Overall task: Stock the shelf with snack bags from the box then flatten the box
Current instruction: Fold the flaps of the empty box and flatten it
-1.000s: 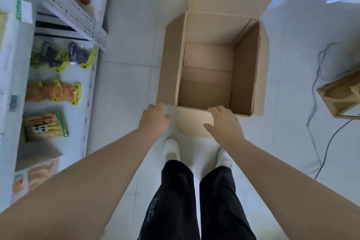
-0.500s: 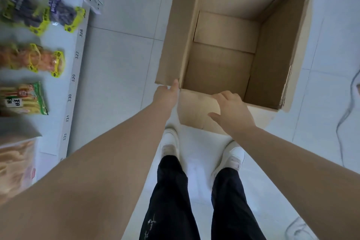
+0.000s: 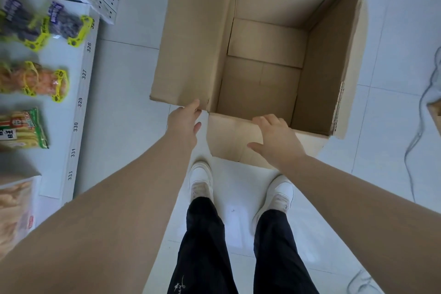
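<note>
box (image 3: 262, 79): open, upright on floor (image 3: 124, 102)
left hand (image 3: 182, 122): touches left flap's near corner
right hand (image 3: 276, 141): fingers curled over near edge

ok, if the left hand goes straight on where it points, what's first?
The left flap of the box: the left hand seems to touch its near corner, though depth is unclear.
</note>
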